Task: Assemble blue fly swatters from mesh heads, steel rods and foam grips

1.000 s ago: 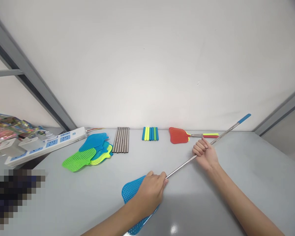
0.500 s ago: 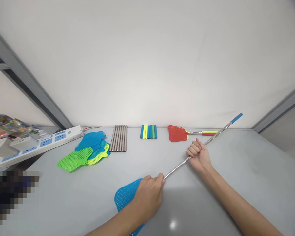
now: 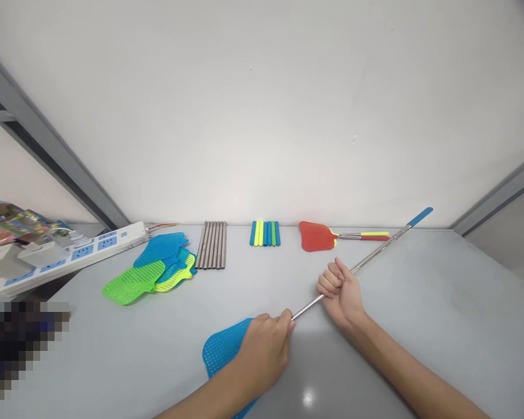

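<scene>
A blue fly swatter (image 3: 225, 348) with an extended silver telescopic rod slants across the table, its blue grip end up at the right. My left hand (image 3: 266, 349) is closed round the rod close to the perforated head and hides the joint there. Farther up the same rod, my right hand (image 3: 343, 294) has its fingers wrapped about the metal. Beyond it lies a red fly swatter (image 3: 317, 237), with a yellow one partly under it; their red and yellow handles point right.
Loose swatter heads (image 3: 133, 283) in green, blue and yellow overlap at the left. Several metal rods (image 3: 212, 245) and several coloured grips (image 3: 265, 233) lie in rows by the wall. A white power strip (image 3: 109, 241) with plugged-in adapters runs along the left edge.
My right hand has slid down the rod toward my left hand. The left hand has stayed nearly in place, still gripping near the swatter's head.
</scene>
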`<state>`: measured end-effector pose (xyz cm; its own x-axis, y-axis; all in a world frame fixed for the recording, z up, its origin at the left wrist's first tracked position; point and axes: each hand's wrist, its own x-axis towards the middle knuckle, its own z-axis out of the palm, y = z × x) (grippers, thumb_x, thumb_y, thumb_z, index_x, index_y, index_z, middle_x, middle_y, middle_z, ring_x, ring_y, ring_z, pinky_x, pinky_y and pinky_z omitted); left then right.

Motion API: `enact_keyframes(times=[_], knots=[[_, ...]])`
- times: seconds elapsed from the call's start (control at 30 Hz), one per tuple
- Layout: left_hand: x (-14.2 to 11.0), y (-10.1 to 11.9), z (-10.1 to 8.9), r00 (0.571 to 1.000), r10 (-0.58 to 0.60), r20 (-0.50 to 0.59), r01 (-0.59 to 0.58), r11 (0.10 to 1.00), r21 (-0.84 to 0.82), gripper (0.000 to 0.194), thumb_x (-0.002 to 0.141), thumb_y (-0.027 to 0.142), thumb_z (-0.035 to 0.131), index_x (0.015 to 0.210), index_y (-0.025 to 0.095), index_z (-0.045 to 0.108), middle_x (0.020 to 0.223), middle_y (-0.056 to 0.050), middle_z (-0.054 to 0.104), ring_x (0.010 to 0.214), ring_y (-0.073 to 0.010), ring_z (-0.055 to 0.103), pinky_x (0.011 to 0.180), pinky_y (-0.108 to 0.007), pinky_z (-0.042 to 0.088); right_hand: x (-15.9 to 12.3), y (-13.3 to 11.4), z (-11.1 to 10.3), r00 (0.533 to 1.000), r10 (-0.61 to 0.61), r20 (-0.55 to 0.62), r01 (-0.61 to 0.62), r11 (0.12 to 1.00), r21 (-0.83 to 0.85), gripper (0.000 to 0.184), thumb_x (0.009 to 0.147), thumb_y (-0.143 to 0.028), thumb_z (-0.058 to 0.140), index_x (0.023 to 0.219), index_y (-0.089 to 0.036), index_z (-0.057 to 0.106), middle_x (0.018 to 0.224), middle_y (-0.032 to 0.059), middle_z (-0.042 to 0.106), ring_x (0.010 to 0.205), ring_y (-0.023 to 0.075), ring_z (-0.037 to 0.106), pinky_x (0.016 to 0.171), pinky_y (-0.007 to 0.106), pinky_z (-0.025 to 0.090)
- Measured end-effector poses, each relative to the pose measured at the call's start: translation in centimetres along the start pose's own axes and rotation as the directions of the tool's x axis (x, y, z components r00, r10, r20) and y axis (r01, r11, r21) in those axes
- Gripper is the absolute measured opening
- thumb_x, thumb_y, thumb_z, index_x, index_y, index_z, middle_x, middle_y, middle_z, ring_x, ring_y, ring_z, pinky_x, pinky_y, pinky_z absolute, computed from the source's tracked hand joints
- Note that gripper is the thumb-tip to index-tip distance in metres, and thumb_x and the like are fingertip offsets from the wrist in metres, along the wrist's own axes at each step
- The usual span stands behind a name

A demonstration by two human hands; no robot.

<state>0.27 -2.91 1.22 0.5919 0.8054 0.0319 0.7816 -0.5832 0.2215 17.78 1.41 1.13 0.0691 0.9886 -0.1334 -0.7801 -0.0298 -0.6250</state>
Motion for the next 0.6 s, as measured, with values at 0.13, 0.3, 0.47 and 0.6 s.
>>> enact_keyframes(times=[0.13, 0.3, 0.47, 0.6], knots=[[0.4, -0.4, -0.4, 0.999, 0.030, -0.025, -0.030, 0.999, 0.012, 0.026, 0.086, 0.021, 0.019, 0.074, 0.020, 0.042, 0.056, 0.000, 0.055, 0.053, -0.0173, 0.048, 0.053, -0.027, 0.030, -0.4, 0.1, 0.6, 1.000, 0.010, 0.024, -0.010, 1.000, 0.019, 0.037, 0.079, -0.033, 0.042, 0.050, -0.019, 0.024, 0.046, -0.0076, 0.008, 0.038, 0.0076, 0.010, 0.034, 0.020, 0.019], [1.1, -1.3, -1.9, 0.996, 0.058, -0.060, -0.060, 0.998, -0.017, 0.027, 0.086, 0.018, 0.019, 0.069, 0.019, 0.040, 0.055, 0.001, 0.053, 0.050, -0.0140, 0.044, 0.059, -0.028, 0.031, -0.4, -0.8, 1.3, 0.998, -0.003, 0.064, 0.004, 1.000, -0.011, 0.034, 0.079, -0.033, 0.043, 0.051, -0.019, 0.031, 0.048, -0.0063, 0.015, 0.040, 0.0077, 0.020, 0.039, 0.021, 0.027], [1.7, -2.9, -3.0, 0.995, 0.015, -0.096, -0.017, 1.000, -0.023, 0.025, 0.085, 0.015, 0.023, 0.072, 0.018, 0.043, 0.069, -0.001, 0.057, 0.060, -0.0144, 0.045, 0.062, -0.028, 0.031, -0.4, -0.5, 1.5, 0.996, -0.061, 0.060, 0.073, 0.969, -0.237, 0.030, 0.079, -0.037, 0.041, 0.055, -0.019, 0.043, 0.054, -0.0017, 0.037, 0.054, 0.0117, 0.042, 0.055, 0.026, 0.038], [1.9, -4.1, -3.8, 0.991, 0.011, -0.133, -0.010, 1.000, 0.005, 0.024, 0.085, 0.016, 0.024, 0.079, 0.017, 0.047, 0.074, -0.002, 0.056, 0.068, -0.0160, 0.046, 0.067, -0.029, 0.031, -0.3, 0.0, 1.2, 0.997, 0.045, 0.070, -0.007, 0.880, -0.476, 0.035, 0.080, -0.040, 0.035, 0.059, -0.017, 0.050, 0.059, 0.0010, 0.046, 0.054, 0.0135, 0.046, 0.056, 0.028, 0.038]])
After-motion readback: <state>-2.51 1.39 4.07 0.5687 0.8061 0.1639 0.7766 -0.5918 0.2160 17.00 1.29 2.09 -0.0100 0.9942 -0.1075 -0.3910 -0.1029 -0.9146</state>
